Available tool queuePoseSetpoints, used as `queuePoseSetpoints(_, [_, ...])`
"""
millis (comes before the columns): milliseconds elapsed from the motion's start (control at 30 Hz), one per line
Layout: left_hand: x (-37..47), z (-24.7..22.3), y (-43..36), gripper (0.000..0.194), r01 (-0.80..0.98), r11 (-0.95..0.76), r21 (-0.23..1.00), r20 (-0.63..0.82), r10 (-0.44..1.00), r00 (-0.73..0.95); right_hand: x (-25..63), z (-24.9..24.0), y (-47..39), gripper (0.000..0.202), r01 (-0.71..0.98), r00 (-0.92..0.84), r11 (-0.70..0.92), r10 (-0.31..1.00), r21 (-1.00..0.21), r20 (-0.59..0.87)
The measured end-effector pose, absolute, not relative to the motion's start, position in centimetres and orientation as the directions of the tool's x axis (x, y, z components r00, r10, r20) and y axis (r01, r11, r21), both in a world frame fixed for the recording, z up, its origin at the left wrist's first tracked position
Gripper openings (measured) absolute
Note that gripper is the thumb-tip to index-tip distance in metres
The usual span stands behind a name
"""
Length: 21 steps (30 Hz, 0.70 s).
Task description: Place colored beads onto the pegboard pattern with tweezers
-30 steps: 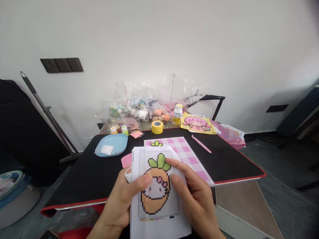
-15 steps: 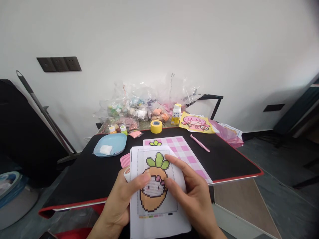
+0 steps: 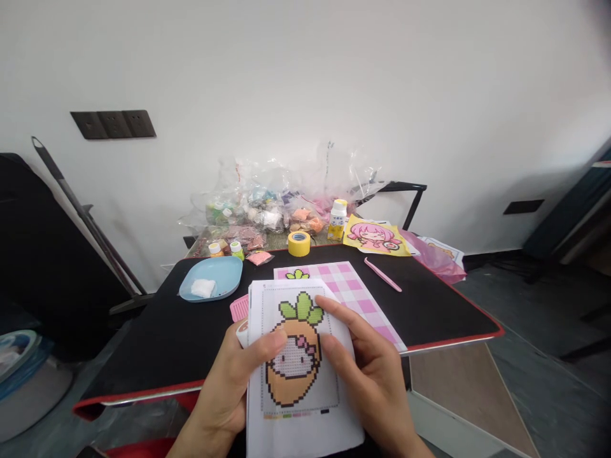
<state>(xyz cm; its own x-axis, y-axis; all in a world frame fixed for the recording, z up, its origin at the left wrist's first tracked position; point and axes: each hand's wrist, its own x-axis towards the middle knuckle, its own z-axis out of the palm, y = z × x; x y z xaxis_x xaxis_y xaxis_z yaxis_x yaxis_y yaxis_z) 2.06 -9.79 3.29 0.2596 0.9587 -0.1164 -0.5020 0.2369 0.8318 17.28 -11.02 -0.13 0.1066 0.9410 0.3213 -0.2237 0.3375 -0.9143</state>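
A stack of paper pattern sheets (image 3: 292,385) is held up over the table's front edge. The top sheet has a gridded picture of an orange carrot-like character with green leaves. My left hand (image 3: 233,369) grips the stack's left side, thumb pressed on the front, other fingers hidden behind. My right hand (image 3: 370,369) holds the right side, its index fingertip beside the printed leaves and its thumb near the orange body. Behind the stack, a pink-and-white checked sheet (image 3: 356,286) lies partly covered. A pink ridged tray (image 3: 239,308) peeks out by my left hand.
On the black table (image 3: 157,343) are a blue plate (image 3: 229,273) with a white packet, yellow tape (image 3: 298,243), a white-and-yellow bottle (image 3: 338,219) and a pink pen-like tool (image 3: 383,275). Bagged beads (image 3: 267,216) pile up behind. A pink-haired character picture (image 3: 375,235) lies right.
The stack has shifted very slightly left. My right thumb has moved a little right, off the printed body's edge. The table items have not moved.
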Motion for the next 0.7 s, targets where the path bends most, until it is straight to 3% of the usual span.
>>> queuePoseSetpoints(300, [2.26, 3.65, -9.90, 0.026, -0.505, 0.244, 0.828, -0.122, 0.957, 0.263, 17.74, -0.23, -10.93, 0.035, -0.239, 0.068, 0.229, 0.973, -0.944, 0.219])
queuePoseSetpoints(567, [2.55, 3.78, -10.19, 0.029, -0.528, 0.202, 0.825, -0.116, 0.975, 0.192, 17.72, 0.14, -10.61, 0.039, -0.532, -0.160, -0.010, 0.983, -0.846, 0.089])
queuePoseSetpoints(700, [2.38, 3.56, -9.96, 0.033, -0.517, 0.231, 0.824, -0.141, 0.968, 0.208, 17.76, 0.02, -10.70, 0.038, -0.560, -0.166, -0.004, 0.980, -0.828, 0.107])
